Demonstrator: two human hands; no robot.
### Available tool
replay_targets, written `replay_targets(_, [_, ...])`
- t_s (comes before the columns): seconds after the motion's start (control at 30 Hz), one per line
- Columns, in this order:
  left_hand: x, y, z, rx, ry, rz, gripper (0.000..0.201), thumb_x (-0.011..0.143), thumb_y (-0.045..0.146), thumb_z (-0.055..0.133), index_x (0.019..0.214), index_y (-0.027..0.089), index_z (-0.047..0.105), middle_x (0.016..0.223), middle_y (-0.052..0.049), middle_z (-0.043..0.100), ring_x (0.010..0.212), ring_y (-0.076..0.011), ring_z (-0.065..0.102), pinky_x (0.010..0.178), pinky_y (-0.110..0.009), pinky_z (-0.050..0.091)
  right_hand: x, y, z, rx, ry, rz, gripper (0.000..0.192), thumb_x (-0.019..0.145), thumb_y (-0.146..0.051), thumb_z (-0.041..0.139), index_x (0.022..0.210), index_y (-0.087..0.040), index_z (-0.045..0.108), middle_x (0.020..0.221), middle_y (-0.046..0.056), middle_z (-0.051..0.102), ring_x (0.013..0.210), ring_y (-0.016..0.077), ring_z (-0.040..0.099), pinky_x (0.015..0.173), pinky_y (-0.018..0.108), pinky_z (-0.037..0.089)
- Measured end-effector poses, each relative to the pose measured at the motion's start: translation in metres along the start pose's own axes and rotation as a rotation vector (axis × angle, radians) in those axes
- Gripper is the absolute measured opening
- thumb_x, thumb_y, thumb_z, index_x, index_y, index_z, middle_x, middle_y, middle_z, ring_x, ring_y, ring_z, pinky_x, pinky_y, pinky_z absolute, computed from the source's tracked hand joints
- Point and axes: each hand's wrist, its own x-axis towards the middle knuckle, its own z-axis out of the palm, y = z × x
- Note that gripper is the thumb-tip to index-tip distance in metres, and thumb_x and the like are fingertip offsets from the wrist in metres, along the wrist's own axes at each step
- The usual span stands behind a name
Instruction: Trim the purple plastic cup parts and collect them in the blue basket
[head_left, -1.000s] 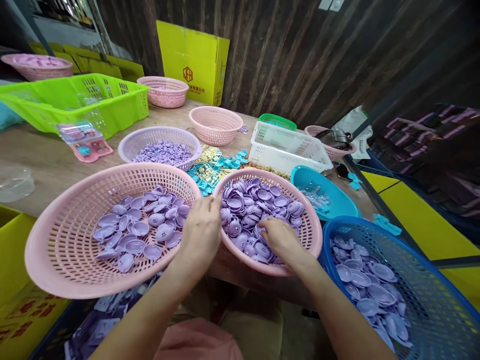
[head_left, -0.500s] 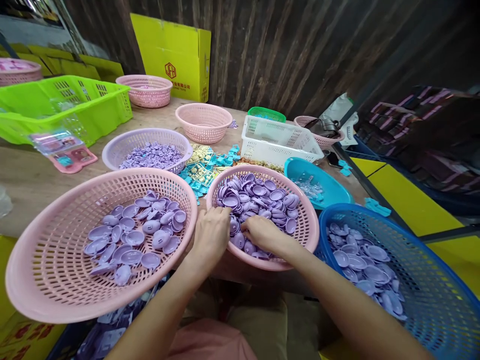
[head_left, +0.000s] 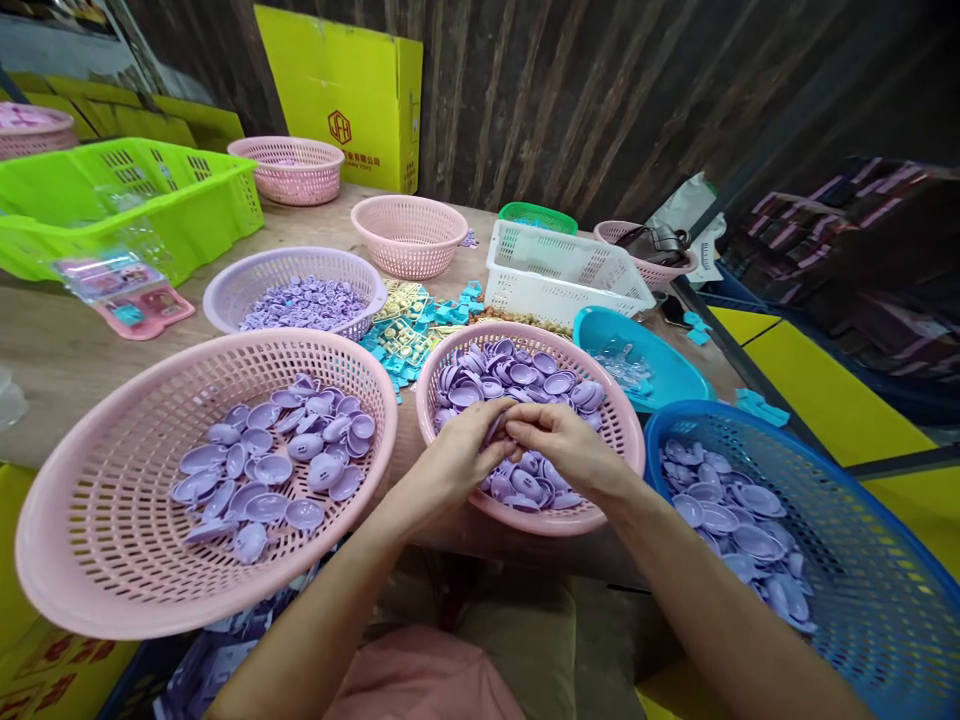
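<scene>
My left hand (head_left: 472, 440) and my right hand (head_left: 559, 440) meet over the middle pink basket (head_left: 630, 475), fingertips together. Between them a purple oval plastic piece (head_left: 498, 424) shows in part; the fingers cover most of it. Below lie many shallow, dish-like purple pieces (head_left: 525, 374) heaped in that basket. On the left, a larger pink basket (head_left: 90, 500) holds more of these oval pieces (head_left: 274, 468), spread on its bottom and right side. A blue basket (head_left: 877, 570) at the right has further purple pieces (head_left: 757, 543) in it.
Behind are a lilac basket (head_left: 217, 290) of small purple parts, cream and turquoise parts (head_left: 409, 335), a turquoise tray (head_left: 675, 375) with clear pieces, and a white crate (head_left: 559, 290). A green crate (head_left: 202, 225) and a pink toy pack (head_left: 139, 300) are at the left.
Both hands have come together above the middle basket. The right hand has lifted out of the heap, and the left has moved right from the basket's left rim.
</scene>
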Motion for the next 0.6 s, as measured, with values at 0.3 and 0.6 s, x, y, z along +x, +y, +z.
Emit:
replay_targets(0.3, [0.013, 0.000, 0.010, 0.455, -0.188, -0.085, 0.030, 0.074, 0.002, 0.035, 0.087, 0.015, 0.058, 0.085, -0.006, 0.055, 0.072, -0.0159, 0.054, 0.067, -0.026, 0.043, -0.017, 0.041, -0.004, -0.949, -0.086, 0.184, 0.014, 0.067, -0.013, 0.054, 0.080, -0.017, 0.061, 0.074, 0.005, 0.065, 0.069, 0.0174, 0.058, 0.058, 0.024, 0.035])
replay_targets(0.6, [0.028, -0.001, 0.021, 0.676, -0.821, 0.090, 0.026, 0.070, 0.006, 0.049, 0.091, 0.012, 0.064, 0.088, -0.012, 0.062, 0.076, -0.0198, 0.058, 0.063, -0.025, 0.043, -0.022, 0.050, -0.010, -0.891, -0.139, 0.114, 0.021, 0.069, -0.017, 0.053, 0.088, -0.015, 0.062, 0.078, 0.006, 0.062, 0.070, 0.0173, 0.054, 0.060, 0.025, 0.034])
